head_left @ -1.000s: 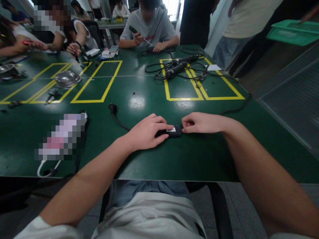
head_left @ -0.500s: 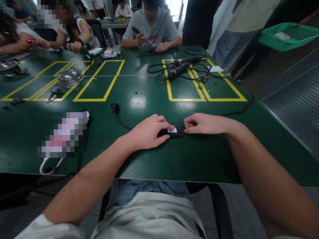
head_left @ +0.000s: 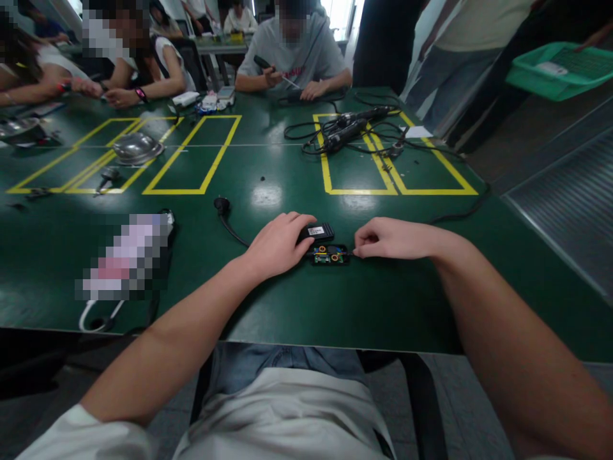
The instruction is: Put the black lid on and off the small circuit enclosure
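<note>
Open black housing (head_left: 330,263) on the smooth green table (head_left: 297,313)
Left hand (head_left: 281,243) pinches the ribbed, rectangular cover (head_left: 320,231) just beyond — housing's long axis left–right, circuit board (head_left: 322,258) upward; right hand (head_left: 385,237) curled at right end, grip indiscernible.

The cover (head_left: 325,231) is now off the case (head_left: 345,259), in the left grip (head_left: 280,246) toward 11 o'clock, baring the board (head_left: 324,259).

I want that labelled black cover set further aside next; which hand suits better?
Left, I'd judge: the left hand grips the black cover at its left end. The right hand is by the open case's right end, apart from the cover.
</note>
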The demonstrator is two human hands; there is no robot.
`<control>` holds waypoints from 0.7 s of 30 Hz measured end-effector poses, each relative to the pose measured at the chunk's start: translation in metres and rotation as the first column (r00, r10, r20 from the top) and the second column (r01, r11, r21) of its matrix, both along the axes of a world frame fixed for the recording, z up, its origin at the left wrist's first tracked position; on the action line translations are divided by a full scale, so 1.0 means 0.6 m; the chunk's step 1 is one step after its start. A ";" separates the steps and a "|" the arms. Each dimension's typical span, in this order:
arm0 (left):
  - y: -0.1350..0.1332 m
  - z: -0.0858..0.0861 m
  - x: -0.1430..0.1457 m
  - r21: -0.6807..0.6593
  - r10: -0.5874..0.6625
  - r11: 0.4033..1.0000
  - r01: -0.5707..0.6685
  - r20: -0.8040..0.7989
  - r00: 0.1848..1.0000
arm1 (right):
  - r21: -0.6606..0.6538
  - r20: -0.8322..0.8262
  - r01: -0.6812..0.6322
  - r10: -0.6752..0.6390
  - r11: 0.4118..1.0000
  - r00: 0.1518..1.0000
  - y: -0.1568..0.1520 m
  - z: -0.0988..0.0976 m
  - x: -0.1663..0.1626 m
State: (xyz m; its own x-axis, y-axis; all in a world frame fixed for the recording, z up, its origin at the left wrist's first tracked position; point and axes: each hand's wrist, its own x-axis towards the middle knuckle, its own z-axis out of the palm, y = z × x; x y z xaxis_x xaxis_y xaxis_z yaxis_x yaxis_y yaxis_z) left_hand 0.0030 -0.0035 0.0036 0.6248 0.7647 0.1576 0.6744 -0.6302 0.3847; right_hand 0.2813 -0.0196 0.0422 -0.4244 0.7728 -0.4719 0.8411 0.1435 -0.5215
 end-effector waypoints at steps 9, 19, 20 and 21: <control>-0.003 0.024 0.001 0.024 0.114 0.993 -0.112 -0.291 0.950 | -0.001 0.013 0.002 -0.002 1.000 1.000 0.000 0.003 -0.002; -0.007 0.027 0.010 0.034 0.120 0.993 -0.115 -0.317 0.941 | -0.008 -0.015 -0.016 0.016 1.000 1.000 0.003 0.000 0.005; -0.007 0.029 0.009 0.029 0.119 0.993 -0.116 -0.312 0.942 | -0.013 -0.019 -0.014 0.013 1.000 1.000 0.004 0.000 0.006; -0.007 0.031 0.009 0.024 0.119 0.993 -0.117 -0.306 0.945 | -0.017 -0.024 -0.013 0.013 1.000 1.000 0.004 0.000 0.006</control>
State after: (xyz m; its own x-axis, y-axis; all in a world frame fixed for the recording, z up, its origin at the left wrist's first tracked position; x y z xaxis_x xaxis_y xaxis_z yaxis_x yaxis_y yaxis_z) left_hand 0.0083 -0.0075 0.0222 0.5490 0.8355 -0.0226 0.8287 -0.5407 0.1442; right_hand 0.2851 -0.0174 0.0422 -0.4456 0.7591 -0.4746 0.8264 0.1450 -0.5441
